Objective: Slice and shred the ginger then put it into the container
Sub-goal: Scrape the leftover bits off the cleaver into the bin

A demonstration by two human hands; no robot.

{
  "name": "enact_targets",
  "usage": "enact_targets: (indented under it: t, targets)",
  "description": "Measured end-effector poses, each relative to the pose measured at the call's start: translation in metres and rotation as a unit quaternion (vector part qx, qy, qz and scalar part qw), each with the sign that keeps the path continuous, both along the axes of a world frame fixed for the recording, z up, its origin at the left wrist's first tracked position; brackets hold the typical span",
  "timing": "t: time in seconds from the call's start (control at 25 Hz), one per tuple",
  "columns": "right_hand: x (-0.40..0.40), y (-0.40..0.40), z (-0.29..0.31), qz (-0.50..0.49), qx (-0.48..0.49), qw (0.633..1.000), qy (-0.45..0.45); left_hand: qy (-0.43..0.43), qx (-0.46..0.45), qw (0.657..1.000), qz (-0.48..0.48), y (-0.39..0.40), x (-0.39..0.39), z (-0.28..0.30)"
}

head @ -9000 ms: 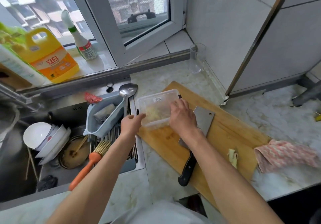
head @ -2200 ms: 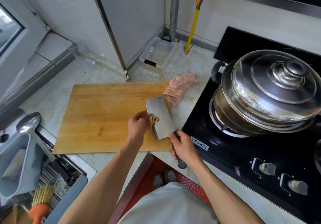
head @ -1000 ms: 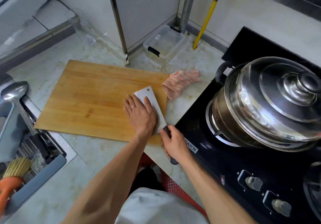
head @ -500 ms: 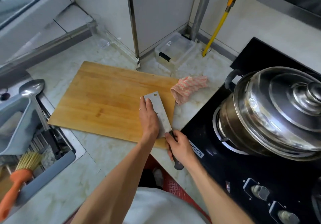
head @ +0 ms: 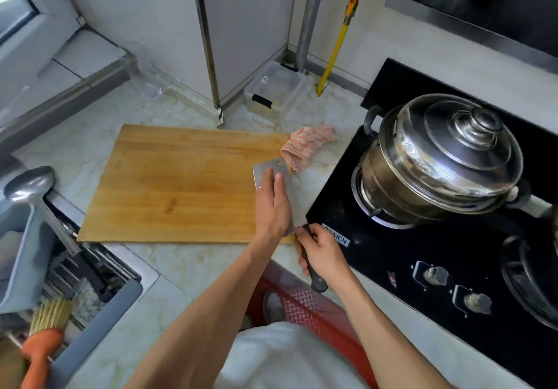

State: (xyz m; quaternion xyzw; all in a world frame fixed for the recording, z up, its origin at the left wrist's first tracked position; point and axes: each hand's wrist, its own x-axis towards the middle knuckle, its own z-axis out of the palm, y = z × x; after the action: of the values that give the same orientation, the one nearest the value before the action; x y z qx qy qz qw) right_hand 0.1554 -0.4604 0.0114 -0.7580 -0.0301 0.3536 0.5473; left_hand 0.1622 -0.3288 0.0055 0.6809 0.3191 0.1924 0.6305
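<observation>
Steel cleaver (head: 282,189) lengthwise away from the person (tip up-frame), left hand (head: 270,204) flat atop, right hand (head: 321,251) gripping handle.

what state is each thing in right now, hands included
left hand: fingers straight, pressing flat on the cleaver blade
right hand: gripping the cleaver handle
cleaver: blade lying flat at the board's right end
cutting board: flat on the counter, surface bare
container: lid on, back by the wall
pot: lidded, on the stove
cloth: crumpled beside the board
</observation>
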Motion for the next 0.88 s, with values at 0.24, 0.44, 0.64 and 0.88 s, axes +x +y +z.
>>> enact_targets:
  t: [0.24, 0.44, 0.64, 0.88]
  targets:
    - [-0.032, -0.009, 0.014, -0.060, 0.011, 0.998, 0.003, -0.071, -0.163, 0.984, -0.005, 0.023, -0.028, 0.011]
    - [-0.060, -0.023, 0.023, -0.096, 0.004, 0.995, 0.013, -0.084, -0.236, 0.967, -0.053, 0.023, -0.047, 0.008]
    - [-0.095, -0.057, 0.023, -0.117, 0.009, 0.993, 0.008, -0.065, -0.199, 0.971, -0.112, -0.002, -0.075, 0.016]
    - [-0.164, -0.134, 0.004, -0.199, 0.037, 0.979, 0.011, 0.023, 0.082, 0.951, -0.296, -0.060, -0.126, 0.005]
